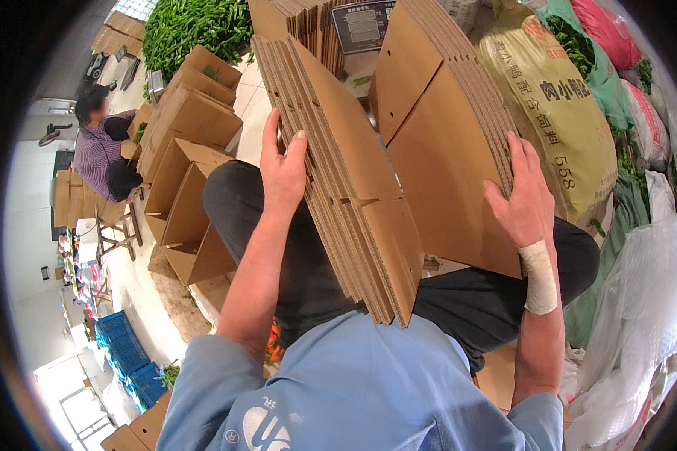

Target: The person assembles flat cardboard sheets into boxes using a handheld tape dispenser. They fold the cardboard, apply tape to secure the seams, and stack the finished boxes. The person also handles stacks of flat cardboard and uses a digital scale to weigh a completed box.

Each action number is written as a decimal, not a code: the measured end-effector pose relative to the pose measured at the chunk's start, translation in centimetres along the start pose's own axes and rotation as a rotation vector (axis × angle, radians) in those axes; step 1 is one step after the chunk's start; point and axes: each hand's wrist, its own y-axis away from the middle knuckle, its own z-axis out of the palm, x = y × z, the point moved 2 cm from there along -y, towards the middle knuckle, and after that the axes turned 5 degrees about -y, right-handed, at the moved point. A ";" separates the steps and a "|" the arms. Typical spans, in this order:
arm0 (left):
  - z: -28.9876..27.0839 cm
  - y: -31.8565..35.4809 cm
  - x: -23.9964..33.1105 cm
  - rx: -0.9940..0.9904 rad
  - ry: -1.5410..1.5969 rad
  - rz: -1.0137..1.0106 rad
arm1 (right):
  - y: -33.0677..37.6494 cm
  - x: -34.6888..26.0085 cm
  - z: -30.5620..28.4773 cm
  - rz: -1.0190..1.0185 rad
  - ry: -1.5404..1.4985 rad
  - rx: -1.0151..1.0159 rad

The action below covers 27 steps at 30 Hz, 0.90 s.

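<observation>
Two thick stacks of flattened cardboard boxes stand on edge between my knees, leaning apart in a V. My left hand [284, 177] grips the outer edges of the left stack [335, 192], thumb and fingers pressed on its layers. The right stack [451, 161] is held by my right hand [523, 195], its fingers along the layered edge and the thumb toward the inner face. A pale wrap [538, 276] circles my right wrist. The stacks' far sides are hidden.
Opened cardboard boxes [192, 199] stand to the left, with a pile of green peppers [195, 30] beyond. More flat cardboard [297, 19] and a dark printed panel [362, 26] lie ahead. Yellow sacks [545, 98] crowd the right. A seated person [101, 154] and blue crates [124, 346] are farther left.
</observation>
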 end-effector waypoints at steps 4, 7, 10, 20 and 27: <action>-0.9 -0.7 -0.6 -0.018 -0.354 0.154 | -0.1 0.4 0.1 -0.011 0.007 -0.002; -0.6 -0.9 0.4 -0.052 -0.325 0.137 | -0.4 0.7 0.0 -0.018 0.021 0.001; -0.4 -0.7 0.9 -0.026 -0.409 0.162 | -0.3 1.0 0.3 -0.022 0.035 -0.002; 1.4 -1.2 1.9 -0.081 -0.512 0.429 | 0.2 -0.2 0.5 -0.029 0.001 0.012; 2.1 -1.8 1.5 -0.042 -0.356 0.381 | 0.9 -1.2 0.4 0.000 0.016 0.006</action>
